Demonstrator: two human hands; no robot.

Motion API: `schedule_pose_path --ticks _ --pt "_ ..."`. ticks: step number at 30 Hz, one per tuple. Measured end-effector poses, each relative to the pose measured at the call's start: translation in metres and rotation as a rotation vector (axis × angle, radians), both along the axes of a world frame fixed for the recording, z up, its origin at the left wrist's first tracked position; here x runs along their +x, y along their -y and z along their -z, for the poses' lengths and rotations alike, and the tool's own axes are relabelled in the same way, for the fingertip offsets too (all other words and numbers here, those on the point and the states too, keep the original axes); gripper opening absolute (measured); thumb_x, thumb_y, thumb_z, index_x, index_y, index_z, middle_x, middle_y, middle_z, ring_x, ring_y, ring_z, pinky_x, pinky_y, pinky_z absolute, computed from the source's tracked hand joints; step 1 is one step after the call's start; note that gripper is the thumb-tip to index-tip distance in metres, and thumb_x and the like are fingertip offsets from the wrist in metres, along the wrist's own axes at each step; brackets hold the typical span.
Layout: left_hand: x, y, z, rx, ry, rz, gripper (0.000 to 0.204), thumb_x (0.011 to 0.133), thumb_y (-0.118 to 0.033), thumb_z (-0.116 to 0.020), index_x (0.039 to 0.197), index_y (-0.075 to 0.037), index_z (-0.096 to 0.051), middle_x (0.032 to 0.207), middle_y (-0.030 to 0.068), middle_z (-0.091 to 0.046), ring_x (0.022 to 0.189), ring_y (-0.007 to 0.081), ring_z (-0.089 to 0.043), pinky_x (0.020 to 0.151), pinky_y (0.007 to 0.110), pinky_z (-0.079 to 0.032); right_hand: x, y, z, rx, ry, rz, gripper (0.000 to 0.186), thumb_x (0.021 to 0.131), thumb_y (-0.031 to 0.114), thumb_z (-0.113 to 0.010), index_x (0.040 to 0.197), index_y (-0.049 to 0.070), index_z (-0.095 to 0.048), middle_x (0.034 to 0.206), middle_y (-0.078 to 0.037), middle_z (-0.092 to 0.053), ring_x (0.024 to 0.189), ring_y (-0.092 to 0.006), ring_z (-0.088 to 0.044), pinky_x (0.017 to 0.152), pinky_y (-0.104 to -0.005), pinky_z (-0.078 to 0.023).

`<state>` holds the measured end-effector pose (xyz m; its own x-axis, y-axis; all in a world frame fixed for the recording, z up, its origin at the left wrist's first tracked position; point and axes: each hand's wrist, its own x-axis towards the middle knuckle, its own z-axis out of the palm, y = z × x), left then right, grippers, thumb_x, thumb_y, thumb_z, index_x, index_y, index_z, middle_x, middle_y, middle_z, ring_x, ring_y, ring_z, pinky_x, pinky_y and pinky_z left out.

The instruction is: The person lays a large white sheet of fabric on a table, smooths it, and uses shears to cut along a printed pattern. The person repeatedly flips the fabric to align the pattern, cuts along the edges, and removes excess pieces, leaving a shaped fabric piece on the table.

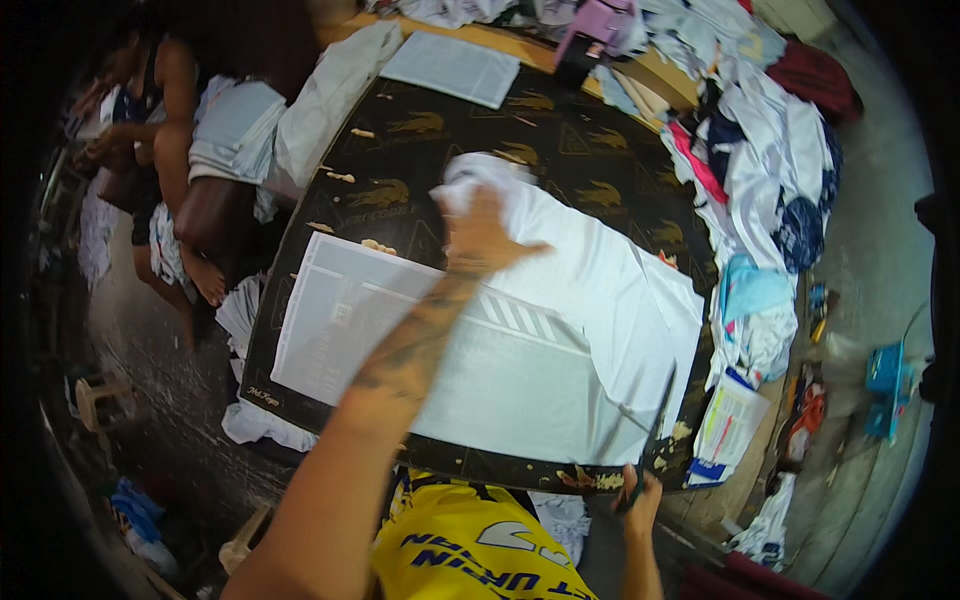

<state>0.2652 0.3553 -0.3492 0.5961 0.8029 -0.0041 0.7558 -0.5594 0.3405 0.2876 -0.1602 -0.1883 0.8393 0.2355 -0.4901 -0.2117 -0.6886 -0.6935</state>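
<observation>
My left hand [482, 235] lies flat on a white cloth [590, 250], its thumb spread wide; the fingertips are slightly blurred. That cloth is bunched at its far end and stretches toward the right edge of the table. Beneath it, partly covered, is a grey printed sheet [500, 385] with a white border and white slanted stripes. My right hand [640, 492], low at the table's near right edge, is closed around the dark handles of a pair of scissors [663, 415]. The scissors' blades are apart and point away from me, over the sheet's right end and the cloth's near right edge.
The dark tabletop [390, 140] has worn, chipped patches. A folded pale grey sheet [450, 68] rests at its far edge. Heaped garments [760, 150] line the right side, near a printed paper packet [728, 425]. A person [165, 110] sits at the left beside stacked grey cloth [238, 125].
</observation>
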Motion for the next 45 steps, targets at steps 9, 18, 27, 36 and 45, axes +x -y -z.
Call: schedule_pose_path --ticks 9,18,27,36,45 --pt "0.084 0.443 -0.198 -0.555 0.697 1.318 0.047 0.091 -0.029 -0.082 0.118 0.006 -0.067 0.111 0.0248 -0.071 0.112 0.0411 -0.068 0.103 0.056 -0.051 -0.173 0.167 0.049 -0.093 0.036 0.352 0.045 0.098 0.019 -0.085 0.067 0.005 -0.054 0.057 0.000 -0.048 0.051 -0.0101 -0.045 0.049 -0.0332 -0.037" --pt "0.108 0.316 -0.068 -0.343 0.371 1.126 0.063 0.091 -0.042 -0.085 0.135 -0.001 -0.068 0.119 0.0204 -0.064 0.120 0.0379 -0.059 0.104 0.047 -0.049 -0.190 0.095 0.030 -0.075 -0.032 0.392 0.060 0.087 0.045 -0.093 0.070 -0.001 -0.058 0.058 -0.007 -0.047 0.059 -0.0159 -0.040 0.056 -0.0393 -0.036" --pt "0.196 0.341 -0.073 -0.589 -0.167 1.444 0.030 0.093 -0.014 -0.074 0.117 -0.004 -0.059 0.117 0.0203 -0.067 0.103 0.0365 -0.071 0.085 0.047 -0.056 -0.175 0.023 0.050 0.086 -0.199 0.687 0.053 0.091 0.040 -0.091 0.072 0.001 -0.061 0.061 -0.002 -0.048 0.063 -0.0119 -0.041 0.058 -0.0347 -0.038" --pt "0.156 0.307 -0.049 -0.221 0.360 1.435 0.013 0.095 -0.013 -0.076 0.106 -0.007 -0.071 0.105 0.0114 -0.063 0.104 0.0330 -0.063 0.092 0.046 -0.049 -0.178 0.003 0.023 0.007 -0.201 0.683 0.040 0.090 0.036 -0.093 0.083 0.002 -0.073 0.069 -0.004 -0.068 0.066 -0.0119 -0.057 0.062 -0.0343 -0.048" --pt "-0.004 0.315 -0.090 -0.376 0.112 1.335 0.024 0.084 -0.020 -0.088 0.097 -0.007 -0.073 0.108 0.0091 -0.062 0.108 0.0341 -0.056 0.093 0.045 -0.044 -0.247 0.009 0.020 0.228 -0.466 0.641 0.034 0.096 0.032 -0.085 0.103 0.006 -0.064 0.083 0.000 -0.058 0.078 -0.0114 -0.053 0.069 -0.0332 -0.047"
